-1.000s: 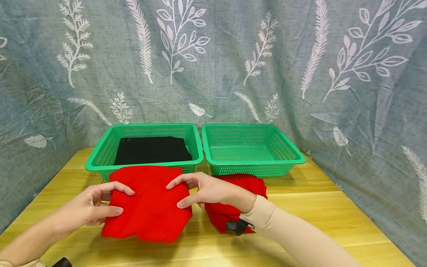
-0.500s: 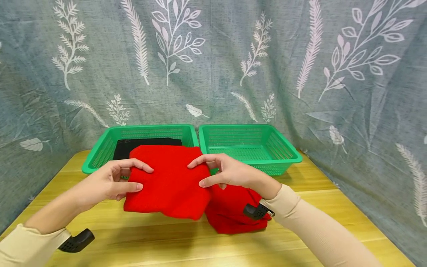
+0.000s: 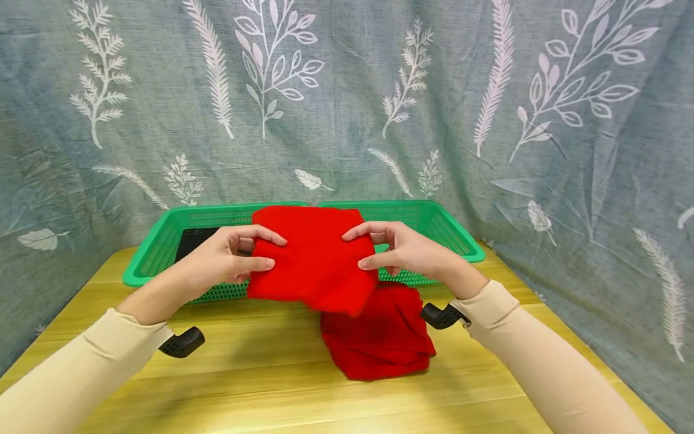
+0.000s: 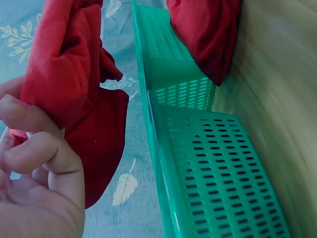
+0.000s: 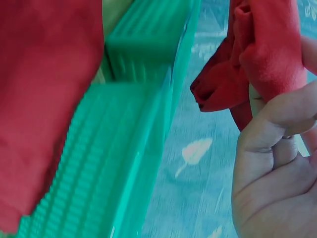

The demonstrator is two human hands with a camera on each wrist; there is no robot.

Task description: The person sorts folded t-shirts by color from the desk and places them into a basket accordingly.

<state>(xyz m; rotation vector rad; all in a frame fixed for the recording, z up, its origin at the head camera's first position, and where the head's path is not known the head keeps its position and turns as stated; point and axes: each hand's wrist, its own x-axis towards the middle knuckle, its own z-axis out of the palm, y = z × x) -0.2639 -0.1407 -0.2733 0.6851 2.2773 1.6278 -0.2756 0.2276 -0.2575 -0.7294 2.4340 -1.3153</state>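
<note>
A folded red cloth [image 3: 314, 256] is held up in front of the two baskets, hiding their inner corners. My left hand [image 3: 238, 253] pinches its left edge between thumb and fingers. On the right edge, my right hand [image 3: 398, 250] pinches it the same way. Both wrist views show the cloth in folded layers between the fingers, with a loose flap hanging below. Under and behind it on the table, a second red cloth [image 3: 379, 334] lies in a crumpled pile.
At the back left stands a green basket [image 3: 146, 259] with a folded black cloth [image 3: 190, 241] in it. Another green basket [image 3: 461, 235] stands beside it at the right. A patterned curtain [image 3: 347, 90] rises behind the wooden table [image 3: 244, 386].
Both hands have carried the folded red cloth up and to the right, from in front of the left basket to between the two. The pile on the table has stayed put.
</note>
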